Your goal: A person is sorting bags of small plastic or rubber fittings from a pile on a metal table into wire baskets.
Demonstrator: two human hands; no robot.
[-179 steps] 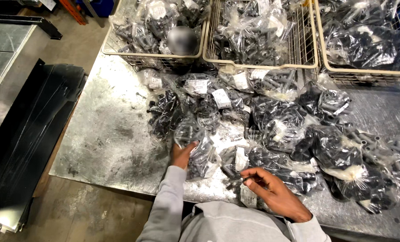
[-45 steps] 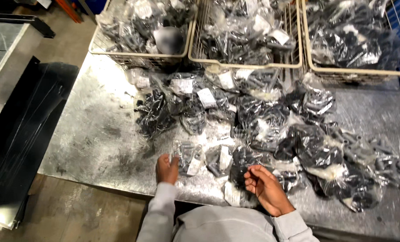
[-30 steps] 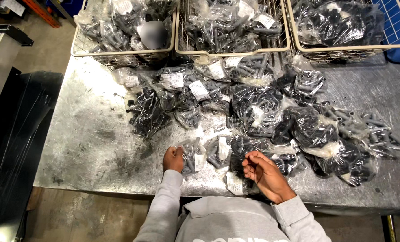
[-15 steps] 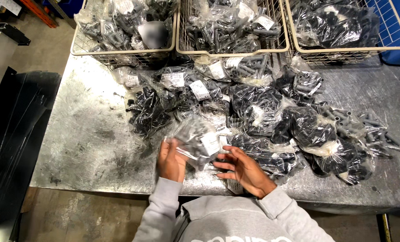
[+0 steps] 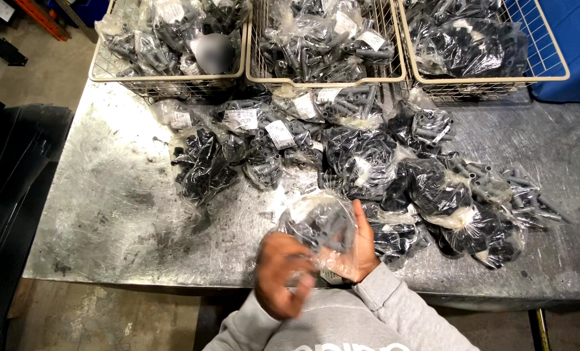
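3 baskets [image 5: 394, 77] behind bags [image 5: 368, 162] (on table [image 5: 108, 214])

I count three wire baskets along the back: left basket [image 5: 101, 68], middle basket [image 5: 394, 71], right basket [image 5: 553, 62], each packed with clear bags of dark parts, too many and too overlapped to number. One metal table [image 5: 95, 221]. Loose bags on the table [image 5: 361, 156]: I make out roughly a dozen, heaped so the exact count is unclear. One bag [image 5: 319, 224] is lifted off the pile. Two hands: left hand [image 5: 280, 276], right hand [image 5: 361, 250]. One blue bin [image 5: 573, 32] at right.
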